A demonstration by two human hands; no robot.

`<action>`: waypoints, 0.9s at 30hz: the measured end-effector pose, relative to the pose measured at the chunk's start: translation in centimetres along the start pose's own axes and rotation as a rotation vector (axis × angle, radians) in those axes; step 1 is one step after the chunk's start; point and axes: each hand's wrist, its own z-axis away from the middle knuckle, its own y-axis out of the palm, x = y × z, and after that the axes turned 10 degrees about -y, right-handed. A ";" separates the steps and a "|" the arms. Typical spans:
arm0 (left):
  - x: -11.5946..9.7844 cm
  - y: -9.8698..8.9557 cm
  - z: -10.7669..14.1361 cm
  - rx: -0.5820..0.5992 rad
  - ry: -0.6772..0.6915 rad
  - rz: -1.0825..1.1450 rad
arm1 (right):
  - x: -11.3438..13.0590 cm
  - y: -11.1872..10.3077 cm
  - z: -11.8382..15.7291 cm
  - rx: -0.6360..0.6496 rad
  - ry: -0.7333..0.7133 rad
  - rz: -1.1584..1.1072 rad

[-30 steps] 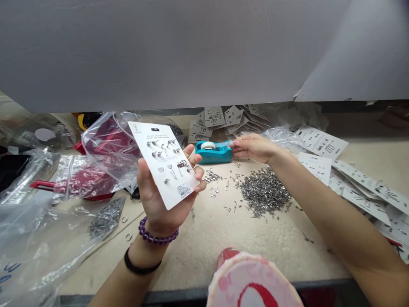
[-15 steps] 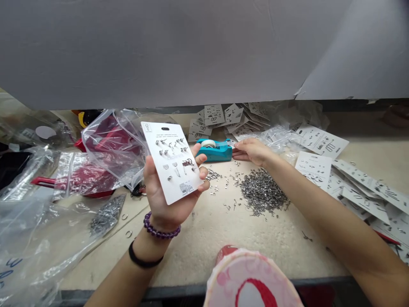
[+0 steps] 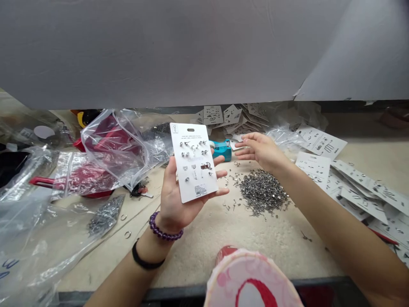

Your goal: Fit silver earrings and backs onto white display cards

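Note:
A white earring card (image 3: 193, 164), its printed back toward me and dotted with small metal posts and backs, lies tilted on the palm of my left hand (image 3: 182, 204). The thumb is at the card's left edge, and the outstretched fingers reach past its right edge. My right hand (image 3: 263, 153) is open beside the blue tape dispenser (image 3: 223, 150), its fingers stretched toward the cutting end. Nothing shows between those fingers. Part of the dispenser is hidden behind the card. Below my right hand lies a heap of tiny metal earring backs (image 3: 262, 191), with loose pieces scattered around it.
Filled cards (image 3: 315, 166) overlap in a stack on the right, and more cards (image 3: 213, 114) lie at the back. Clear plastic bags (image 3: 115, 145) with red items crowd the left. Two small rings (image 3: 128, 234) lie near another bag. A pink round object (image 3: 252, 281) is at the front.
My left hand has moved right with the card, which now faces me more squarely and covers part of the dispenser. My right hand has drawn slightly back from the dispenser, fingers more spread.

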 end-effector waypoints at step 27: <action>2.4 -0.6 -0.5 -0.165 -0.120 -0.363 | -2.1 2.1 8.3 -0.018 -0.353 -0.183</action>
